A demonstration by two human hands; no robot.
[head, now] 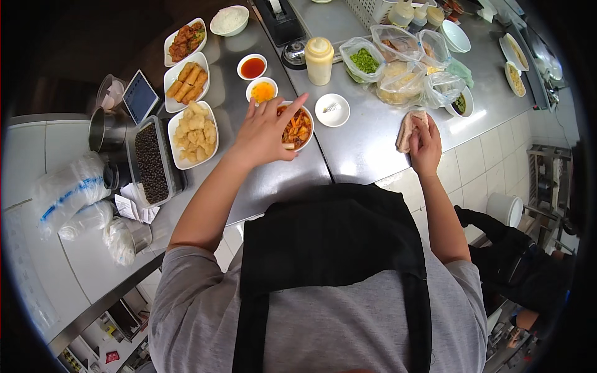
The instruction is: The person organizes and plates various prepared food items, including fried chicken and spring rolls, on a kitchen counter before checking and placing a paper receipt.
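My left hand spans a small white bowl of reddish-brown sauce with orange shreds, thumb at the near rim and other fingers at the far side. The bowl's left part is hidden under the hand. Pinched in my right hand is a folded beige cloth, at the steel counter's front edge. Between the hands sits a small white dish with a little pale stuff inside. Just beyond the bowl stand a cup of yellow-orange sauce and a cup of red sauce.
On the left are white dishes of battered pieces, spring rolls and fried meat, plus a rice bowl. A squeeze bottle and bagged ingredients stand behind. A co-worker in black is at right.
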